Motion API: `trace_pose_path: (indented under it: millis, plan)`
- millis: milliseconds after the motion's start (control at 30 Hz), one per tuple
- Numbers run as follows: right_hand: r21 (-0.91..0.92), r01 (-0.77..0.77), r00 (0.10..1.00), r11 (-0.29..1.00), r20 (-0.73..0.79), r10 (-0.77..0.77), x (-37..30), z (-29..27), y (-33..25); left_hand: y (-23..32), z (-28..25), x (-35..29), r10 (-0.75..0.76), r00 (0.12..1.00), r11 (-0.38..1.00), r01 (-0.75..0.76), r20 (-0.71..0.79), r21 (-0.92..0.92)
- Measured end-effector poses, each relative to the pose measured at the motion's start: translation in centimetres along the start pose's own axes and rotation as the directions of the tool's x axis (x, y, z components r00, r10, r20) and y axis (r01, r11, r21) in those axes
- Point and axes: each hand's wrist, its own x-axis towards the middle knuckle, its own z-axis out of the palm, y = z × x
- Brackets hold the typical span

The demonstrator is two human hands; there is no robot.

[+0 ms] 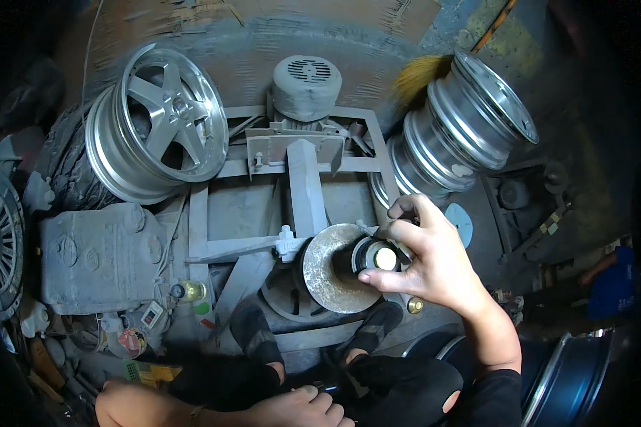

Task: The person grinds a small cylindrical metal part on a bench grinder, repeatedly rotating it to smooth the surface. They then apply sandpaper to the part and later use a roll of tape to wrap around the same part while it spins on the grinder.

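My right hand (429, 257) reaches over a belt-driven grinding machine, its thumb and fingers closed around a black collar (364, 257) at the end of the spindle. A brass-coloured round end (385, 258) shows in the collar's middle. Behind the collar sits a worn grey metal disc (326, 274), upright and facing me. Down at my lap, my left hand (308, 408) rests with curled fingers. What it holds, if anything, is hidden. Just below my right wrist, a small brass-coloured nut-like piece (415, 305) lies by the frame.
A dusty motor (307, 87) stands at the back of the steel frame (238, 246), with a guard bar (305, 186) running toward me. A five-spoke wheel rim (174, 117) leans at left; stacked rims (470, 121) stand right. A dusty tank-like block (100, 260) lies left.
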Motion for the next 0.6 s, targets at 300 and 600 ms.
trace_pose_path:
  millis: [300, 600]
  plan:
    - [-0.224, -0.066, 0.971, 0.972, 0.21, 0.114, 2.9, -1.2, -0.3, -0.7, 0.3, -0.1, 0.023, 0.992, 1.0, -0.024, -0.122, -0.007]
    - [0.421, -0.353, 0.85, 0.835, -0.229, 0.475, -7.1, -2.8, 5.1, -6.4, -3.5, -2.6, -0.145, 0.961, 0.965, 0.085, -0.237, -0.248]
